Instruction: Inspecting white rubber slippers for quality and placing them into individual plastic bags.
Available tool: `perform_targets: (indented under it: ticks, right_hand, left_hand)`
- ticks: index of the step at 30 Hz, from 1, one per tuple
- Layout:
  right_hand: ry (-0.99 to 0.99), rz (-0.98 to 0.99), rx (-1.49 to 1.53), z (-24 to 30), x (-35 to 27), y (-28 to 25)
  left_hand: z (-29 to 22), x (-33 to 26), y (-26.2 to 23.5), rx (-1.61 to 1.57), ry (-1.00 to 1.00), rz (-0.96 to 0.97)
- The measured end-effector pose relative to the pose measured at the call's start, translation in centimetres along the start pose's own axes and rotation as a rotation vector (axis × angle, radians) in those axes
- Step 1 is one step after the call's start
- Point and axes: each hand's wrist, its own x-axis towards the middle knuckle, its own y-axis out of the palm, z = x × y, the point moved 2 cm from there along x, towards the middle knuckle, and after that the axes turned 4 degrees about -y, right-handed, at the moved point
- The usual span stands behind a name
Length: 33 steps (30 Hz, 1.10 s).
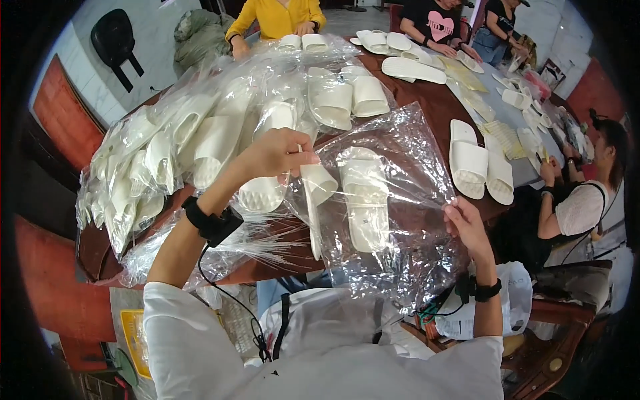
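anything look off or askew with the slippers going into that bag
One thing: inside the clear plastic bag, one white slipper lies flat, while the second slipper, held by the left hand, stands on edge, so the pair is not aligned. The right hand holds the bag's edge.

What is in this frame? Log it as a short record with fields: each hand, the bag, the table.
left hand: grips a white slipper at the mouth of the bag
right hand: pinches the bag's right edge
clear plastic bag: held open, one white slipper inside
bagged slippers: heaped on the left of the table
loose slipper pair: lying unbagged on the right
table: dark brown; other people sit around it
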Motion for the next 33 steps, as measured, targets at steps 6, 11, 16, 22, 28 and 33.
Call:
perform_targets:
  ticks: [6,11,16,22,28,33]
  right_hand:
    - [-0.037,0.008,0.037,0.3,0.1,-0.3]
    - [-0.029,-0.019,0.035,1.3,-0.3,-0.6]
    - [-0.062,-0.106,0.044,1.5,-0.8,-3.2]
    - [-0.080,-0.212,-0.069,-0.8,0.8,-10.8]
    - [-0.120,-0.336,-0.315,-3.9,3.2,-16.7]
    - [-0.151,-0.380,-0.486,-4.9,5.2,-16.0]
  left_hand:
    - [0.5,-1.7,0.0,0.094,-0.071,-0.066]
    - [0.0,-1.7,-0.1,0.545,0.415,-0.389]
    - [-1.8,-1.8,0.2,0.462,0.305,-0.481]
    - [-1.1,-0.2,3.1,0.458,0.287,-0.460]
    - [0.7,1.4,6.5,0.854,0.163,-0.120]
    - [2.5,1.1,5.5,1.028,-0.009,-0.107]
